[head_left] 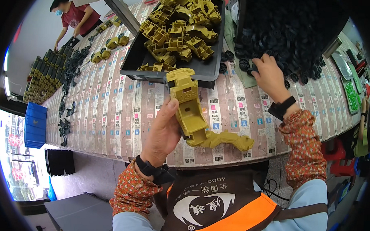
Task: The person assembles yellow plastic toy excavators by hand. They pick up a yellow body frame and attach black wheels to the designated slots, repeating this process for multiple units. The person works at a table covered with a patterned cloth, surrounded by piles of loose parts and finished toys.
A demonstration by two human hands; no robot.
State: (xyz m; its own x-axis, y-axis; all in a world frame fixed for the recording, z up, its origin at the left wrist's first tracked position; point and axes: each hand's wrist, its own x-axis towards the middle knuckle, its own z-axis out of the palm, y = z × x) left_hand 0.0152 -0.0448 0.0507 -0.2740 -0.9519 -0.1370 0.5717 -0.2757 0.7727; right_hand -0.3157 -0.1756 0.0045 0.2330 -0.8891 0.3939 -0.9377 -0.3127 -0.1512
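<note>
My left hand (163,133) is closed around an olive-yellow plastic toy vehicle body (190,109). The shell is tilted upright, and its hollow cab-like opening faces me. From its lower end a bent, arm-like yellow piece (229,139) reaches right over the table; whether the two are joined I cannot tell. Farther right, my right hand (272,75) is at the near edge of a heap of black toy wheels (277,41). Its thumb and fingers are curled about a dark wheel, partly hidden by the fingers.
Beyond my left hand stands a black bin (131,71) piled with yellow toy bodies (182,32). At left lie dark parts (68,74), stacked toys (43,78) and a blue crate (36,124). A co-worker (80,18) stands far left. Green pieces (352,95) lie in a tray at right.
</note>
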